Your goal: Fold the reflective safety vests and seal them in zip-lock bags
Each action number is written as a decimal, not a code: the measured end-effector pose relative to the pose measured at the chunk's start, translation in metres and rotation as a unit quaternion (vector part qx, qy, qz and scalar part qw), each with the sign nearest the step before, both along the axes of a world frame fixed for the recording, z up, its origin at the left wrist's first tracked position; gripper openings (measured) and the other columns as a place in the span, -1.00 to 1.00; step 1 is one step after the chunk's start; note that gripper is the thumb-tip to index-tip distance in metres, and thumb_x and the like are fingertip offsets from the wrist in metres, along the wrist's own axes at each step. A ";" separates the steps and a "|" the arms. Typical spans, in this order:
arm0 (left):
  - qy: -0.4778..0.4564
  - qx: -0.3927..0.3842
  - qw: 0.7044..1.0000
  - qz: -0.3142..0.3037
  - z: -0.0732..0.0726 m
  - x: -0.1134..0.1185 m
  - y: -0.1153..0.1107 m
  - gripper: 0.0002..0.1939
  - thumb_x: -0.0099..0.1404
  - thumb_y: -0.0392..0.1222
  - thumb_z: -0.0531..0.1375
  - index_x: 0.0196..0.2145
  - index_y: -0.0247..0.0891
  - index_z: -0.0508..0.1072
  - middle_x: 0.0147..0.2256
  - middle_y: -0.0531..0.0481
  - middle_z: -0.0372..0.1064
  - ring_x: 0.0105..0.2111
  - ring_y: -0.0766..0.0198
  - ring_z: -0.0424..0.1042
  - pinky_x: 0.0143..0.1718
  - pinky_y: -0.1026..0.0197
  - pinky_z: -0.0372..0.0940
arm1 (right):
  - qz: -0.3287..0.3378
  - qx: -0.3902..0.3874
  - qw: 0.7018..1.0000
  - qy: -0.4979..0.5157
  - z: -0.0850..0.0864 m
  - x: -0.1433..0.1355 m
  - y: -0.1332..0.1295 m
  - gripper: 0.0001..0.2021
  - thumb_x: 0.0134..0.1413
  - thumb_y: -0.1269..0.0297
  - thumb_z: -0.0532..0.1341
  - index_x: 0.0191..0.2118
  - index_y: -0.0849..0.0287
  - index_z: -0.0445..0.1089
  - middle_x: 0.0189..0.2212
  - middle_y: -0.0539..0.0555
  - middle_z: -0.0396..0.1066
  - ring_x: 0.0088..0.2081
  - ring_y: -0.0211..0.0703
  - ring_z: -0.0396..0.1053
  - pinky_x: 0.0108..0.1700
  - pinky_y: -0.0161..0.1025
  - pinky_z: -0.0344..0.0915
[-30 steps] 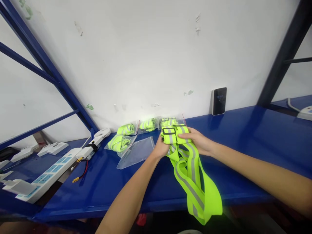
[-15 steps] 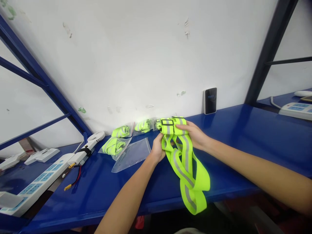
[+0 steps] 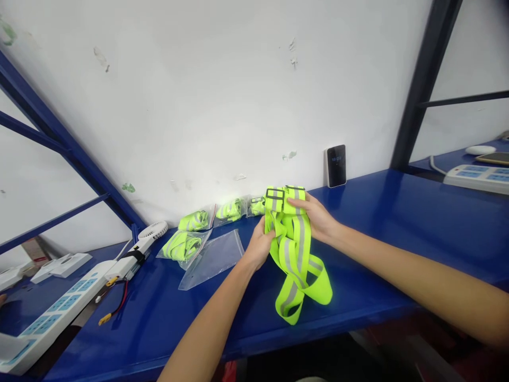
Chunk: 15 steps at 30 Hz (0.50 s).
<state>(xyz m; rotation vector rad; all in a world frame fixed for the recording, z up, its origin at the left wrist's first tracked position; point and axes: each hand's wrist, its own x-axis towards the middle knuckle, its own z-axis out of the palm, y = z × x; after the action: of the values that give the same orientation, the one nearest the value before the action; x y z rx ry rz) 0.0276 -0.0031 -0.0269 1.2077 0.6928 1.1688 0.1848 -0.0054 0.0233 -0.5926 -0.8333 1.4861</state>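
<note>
Between my hands, above the blue table, is a neon-yellow reflective strap (image 3: 301, 239) with grey stripes and black buckles at its top. My right hand (image 3: 316, 215) grips its folded upper part, thumb across the front. Lower on the other side, my left hand (image 3: 260, 245) is closed on the strap's edge. Long loops hang down below both hands toward the table's front edge. An empty clear plastic bag (image 3: 212, 260) lies flat to the left of my left hand. Beyond it are several clear bags with folded yellow straps, one a bagged strap (image 3: 182, 246).
On the blue table (image 3: 369, 228), a black-and-white device (image 3: 336, 166) leans by the wall. At left are a small white fan (image 3: 153, 231), a long power strip (image 3: 59, 313) and a cable with yellow connectors (image 3: 119, 302). Blue frame posts stand on both sides.
The hanging loops have drawn up and swung left, and the strap's buckled top is slightly higher. Both hands keep their hold. The whole view has shifted a little.
</note>
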 end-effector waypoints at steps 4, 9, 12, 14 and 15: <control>-0.007 -0.014 1.000 -0.025 -0.005 0.005 -0.003 -0.37 0.05 -0.35 0.32 0.11 -0.17 0.35 0.04 -0.12 0.43 0.04 -0.01 0.42 0.07 0.01 0.29 | -0.029 -0.007 1.000 -0.008 -0.005 -0.006 -0.004 -0.64 -0.07 0.39 0.37 -0.11 0.05 0.33 -0.22 0.02 0.53 -0.26 -0.04 0.53 -0.23 -0.09 0.49; -0.032 -0.060 0.997 -0.027 -0.002 0.015 -0.009 -0.32 0.02 -0.34 0.32 0.12 -0.16 0.33 0.03 -0.11 0.45 0.04 -0.02 0.42 0.09 0.00 0.27 | -0.073 0.018 0.996 -0.057 -0.017 -0.014 -0.005 -0.62 -0.07 0.28 0.37 -0.10 0.01 0.28 -0.20 -0.01 0.50 -0.18 -0.03 0.50 -0.13 -0.09 0.46; -0.079 -0.097 0.992 -0.011 0.007 0.018 -0.013 -0.47 0.10 -0.13 0.30 0.04 -0.23 0.40 -0.02 -0.14 0.48 0.03 -0.04 0.42 0.08 -0.01 0.28 | -0.098 0.092 0.987 -0.092 -0.023 -0.014 0.000 -0.60 -0.03 0.24 0.35 -0.06 -0.01 0.25 -0.13 0.00 0.47 -0.09 -0.04 0.46 -0.01 -0.08 0.40; -0.116 -0.113 0.986 -0.026 0.013 0.019 -0.016 -0.48 0.18 0.10 0.22 -0.01 -0.28 0.43 -0.04 -0.19 0.48 0.03 -0.07 0.42 0.07 -0.03 0.29 | -0.120 0.154 0.973 -0.125 -0.025 -0.013 0.002 -0.58 0.00 0.22 0.33 -0.01 -0.01 0.23 -0.08 0.02 0.43 -0.03 -0.05 0.42 0.05 -0.09 0.35; -0.127 -0.111 0.985 -0.039 0.015 0.018 -0.017 -0.46 0.18 0.15 0.20 -0.02 -0.29 0.43 -0.04 -0.20 0.47 0.03 -0.07 0.42 0.06 -0.03 0.29 | -0.130 0.181 0.964 -0.145 -0.026 -0.012 0.003 -0.57 0.02 0.20 0.32 0.01 -0.01 0.21 -0.07 0.03 0.41 -0.02 -0.05 0.40 0.07 -0.09 0.33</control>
<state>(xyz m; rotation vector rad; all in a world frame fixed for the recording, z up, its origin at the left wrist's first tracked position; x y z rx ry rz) 0.0460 -0.0196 -0.0123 0.8728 0.5618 1.1244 0.1731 -0.0027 -0.0025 -0.6228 -1.1746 0.9896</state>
